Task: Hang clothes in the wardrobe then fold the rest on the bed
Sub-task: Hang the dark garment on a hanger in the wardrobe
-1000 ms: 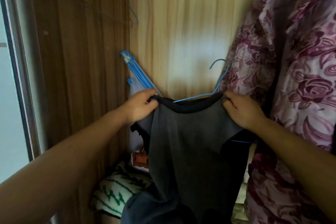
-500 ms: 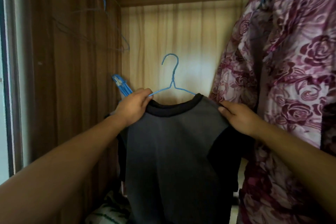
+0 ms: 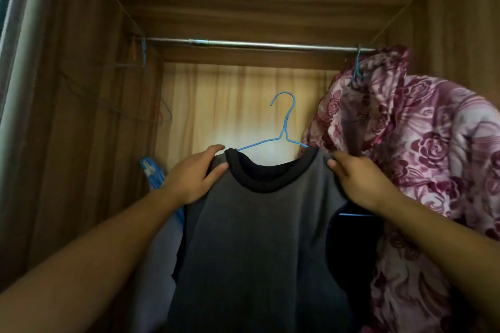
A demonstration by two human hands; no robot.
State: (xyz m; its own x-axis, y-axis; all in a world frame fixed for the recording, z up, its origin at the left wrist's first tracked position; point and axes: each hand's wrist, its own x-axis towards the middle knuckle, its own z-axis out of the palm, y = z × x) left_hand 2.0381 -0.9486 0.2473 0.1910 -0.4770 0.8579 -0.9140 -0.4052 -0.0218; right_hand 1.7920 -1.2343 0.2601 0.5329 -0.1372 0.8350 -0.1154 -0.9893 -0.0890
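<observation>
While the grey shirt (image 3: 257, 238) sits on its blue hanger (image 3: 284, 127), my left hand (image 3: 194, 174) pinches one shoulder and my right hand (image 3: 354, 180) grips the other, holding it up inside the wardrobe (image 3: 81, 130). The hook's in the air, well below the rail (image 3: 257, 44), so this one isn't hung yet; lifting and hooking it looks like the next bit. On the right a floral garment (image 3: 422, 154) hangs from the rail, so one piece looks done. Folding on the bed? No bed in sight, so I'd say that's all to come. Around me: dark wood-grain sides, a paler back panel (image 3: 230, 105), a bare wire hanger (image 3: 143, 48) at the rail's left end, and something blue and plastic (image 3: 150, 170) low on the left.
</observation>
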